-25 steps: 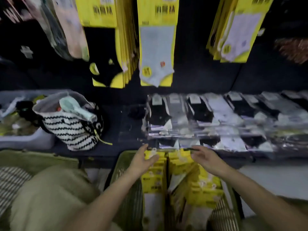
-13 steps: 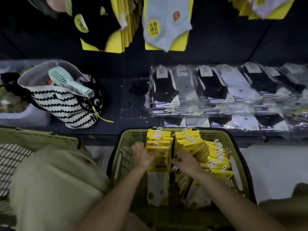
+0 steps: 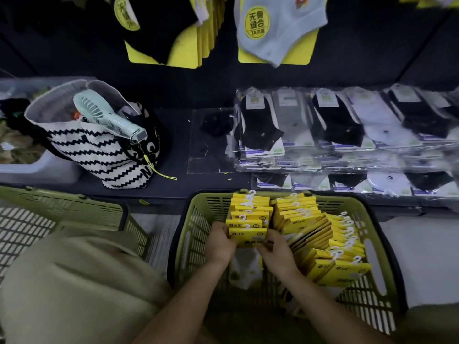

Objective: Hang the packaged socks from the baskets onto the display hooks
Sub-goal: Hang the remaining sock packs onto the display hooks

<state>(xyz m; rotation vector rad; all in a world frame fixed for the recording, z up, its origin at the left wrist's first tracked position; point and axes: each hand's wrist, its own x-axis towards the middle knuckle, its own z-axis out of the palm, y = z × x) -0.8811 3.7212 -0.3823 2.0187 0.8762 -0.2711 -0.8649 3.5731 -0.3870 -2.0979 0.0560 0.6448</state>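
Both hands are down in the green basket (image 3: 198,219), on the left stack of yellow-carded sock packs (image 3: 249,212).
Left hand (image 3: 219,242) grip: fingers curled round the left edge of the front pack (image 3: 248,231).
Right hand (image 3: 275,249) grip: pinching the same pack at its lower right corner.
Nothing is lifted clear yet; the pack sits in its stack, inside the basket.
Display hooks are not in view, only hung stock at the top edge: black sock pack (image 3: 154,28) and light blue sock pack (image 3: 275,33).

Risks, my read:
- White plastic hangers (image 3: 250,196) on the stack overlap. Pull one pack straight up and the neighbour's hanger likely snags and comes with it.
- Right-hand row (image 3: 310,227) is fanned and leaning toward the right wall. A wrist knock could slump it and tangle the hangers.
- The lift path crosses the bench (image 3: 177,145). Cellophane sock packs (image 3: 323,125) lie just behind the basket rim, look slippery and would be easy to sweep off.
- Zigzag tote (image 3: 104,150), with a handheld fan (image 3: 106,115) sticking out, is well to the left. Low risk.

Writing:
- Round yellow sticker (image 3: 257,22) on the light blue sock reads 无骨缝合, then 7A plus characters I can't resolve.
- The black sock has the same sticker, cut off.
- The tote shows partial letters, C and N.
- Card logos are too small to read.
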